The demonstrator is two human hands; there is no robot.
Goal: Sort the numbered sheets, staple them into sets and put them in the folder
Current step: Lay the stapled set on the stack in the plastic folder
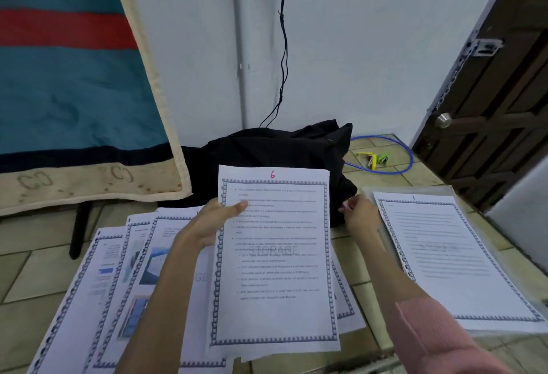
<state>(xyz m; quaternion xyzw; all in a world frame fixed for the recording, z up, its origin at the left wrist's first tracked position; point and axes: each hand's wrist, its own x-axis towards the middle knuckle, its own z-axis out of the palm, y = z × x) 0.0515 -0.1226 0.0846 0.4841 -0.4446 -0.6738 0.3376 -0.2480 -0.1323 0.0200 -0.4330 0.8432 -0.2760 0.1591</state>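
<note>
My left hand [218, 219] holds up a printed sheet [274, 270] marked with a red 6, thumb on its front near the upper left edge. My right hand [360, 215] hovers just right of that sheet with its fingers curled; nothing shows in them. On the right lies a sheet marked 1 [444, 258], on top of a clear plastic folder [367, 193]. Several more bordered sheets [118, 278] are fanned out on the floor at the left, under my left arm. A green stapler [383, 159] and a yellow object [367, 158] lie on the tiles at the back right.
A black cloth bag [275, 151] sits behind the held sheet against the white wall. A blue cable loop [410, 160] rings the stapler. A teal and red blanket [74, 92] hangs at the left, a dark door [489, 124] stands at the right.
</note>
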